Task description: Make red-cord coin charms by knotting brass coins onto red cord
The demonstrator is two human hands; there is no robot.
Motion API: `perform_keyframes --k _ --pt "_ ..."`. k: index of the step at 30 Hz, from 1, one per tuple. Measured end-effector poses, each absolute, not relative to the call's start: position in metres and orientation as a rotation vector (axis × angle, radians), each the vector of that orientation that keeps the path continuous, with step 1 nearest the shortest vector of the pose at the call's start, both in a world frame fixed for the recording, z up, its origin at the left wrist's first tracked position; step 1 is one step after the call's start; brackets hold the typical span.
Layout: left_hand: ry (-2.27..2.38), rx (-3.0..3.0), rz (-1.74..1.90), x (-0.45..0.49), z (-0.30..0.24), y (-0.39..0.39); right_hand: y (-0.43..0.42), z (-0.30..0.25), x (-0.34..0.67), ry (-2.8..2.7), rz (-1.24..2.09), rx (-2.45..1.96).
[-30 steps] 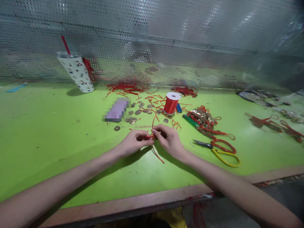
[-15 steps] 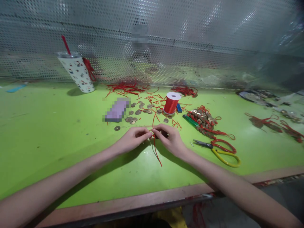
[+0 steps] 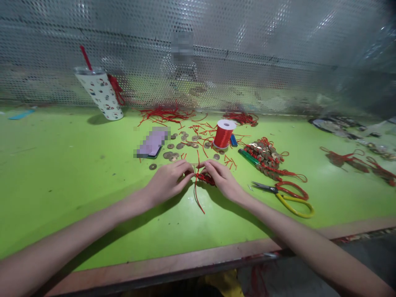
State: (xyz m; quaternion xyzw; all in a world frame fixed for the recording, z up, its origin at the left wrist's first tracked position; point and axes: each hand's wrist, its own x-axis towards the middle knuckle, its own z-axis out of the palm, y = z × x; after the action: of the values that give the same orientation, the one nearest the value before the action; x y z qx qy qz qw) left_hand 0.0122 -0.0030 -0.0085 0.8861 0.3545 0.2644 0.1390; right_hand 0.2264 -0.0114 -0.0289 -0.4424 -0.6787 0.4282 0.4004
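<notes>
Seeing green table (image 3: 62, 185), left hand (image 3: 168, 181) and right hand (image 3: 221, 179) fingertip to fingertip mid-table, yellow-handled scissors (image 3: 287, 197) just right of right hand, red spool (image 3: 223, 135) behind them, and red cord (image 3: 204, 178) pinched between both hands' curled fingertips, loose tail trailing toward near edge.

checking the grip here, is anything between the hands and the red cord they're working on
Nothing visible. The left hand and right hand both pinch the red cord directly. The loose coins lie beyond the fingertips, not in between.
</notes>
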Motion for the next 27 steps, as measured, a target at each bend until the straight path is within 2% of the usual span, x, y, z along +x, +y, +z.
perform_keyframes --k 8,16,21,27 --pt "1.059 2.676 0.876 0.003 -0.007 0.009 -0.013 -0.024 0.227 -1.673 1.301 -1.043" --pt "1.128 2.697 1.315 0.000 -0.009 0.013 -0.008 -0.025 0.225 -1.434 1.298 -1.142" --pt "1.098 2.445 1.081 0.013 -0.011 0.002 -0.012 -0.025 0.221 -1.349 1.293 -1.111" --pt "1.169 1.875 0.931 0.025 -0.010 -0.006 -0.020 -0.027 0.215 -1.381 1.383 -0.986"
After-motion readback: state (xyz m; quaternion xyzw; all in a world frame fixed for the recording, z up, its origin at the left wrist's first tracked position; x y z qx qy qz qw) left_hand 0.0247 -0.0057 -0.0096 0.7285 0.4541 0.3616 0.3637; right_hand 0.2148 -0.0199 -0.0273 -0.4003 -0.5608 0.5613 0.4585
